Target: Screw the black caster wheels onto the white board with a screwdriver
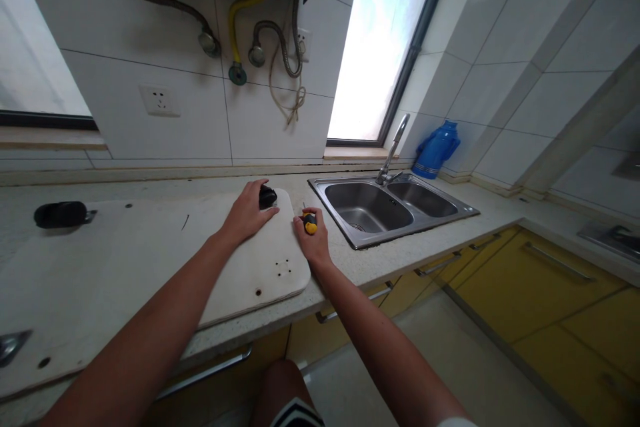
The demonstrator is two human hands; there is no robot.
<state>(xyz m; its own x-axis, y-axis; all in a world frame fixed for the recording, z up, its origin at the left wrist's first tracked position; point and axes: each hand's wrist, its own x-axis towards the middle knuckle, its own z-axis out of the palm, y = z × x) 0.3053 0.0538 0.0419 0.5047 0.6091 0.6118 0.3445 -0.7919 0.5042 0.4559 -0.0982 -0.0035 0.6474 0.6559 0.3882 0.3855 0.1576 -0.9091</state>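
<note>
The white board lies under the left hand, which grips its black corner fitting; beside the board's right end, the right hand clasps a yellow-and-black screwdriver.

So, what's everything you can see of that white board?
The white board is flat and rigid-looking, its material unclear, with rounded right corners; its left end runs out of view. It lies on the countertop, left of the sink. Four small holes cluster near its near right corner; larger holes sit along the near edge. One black fitting is toward the far left, another near the far right corner, the left hand against it.
</note>
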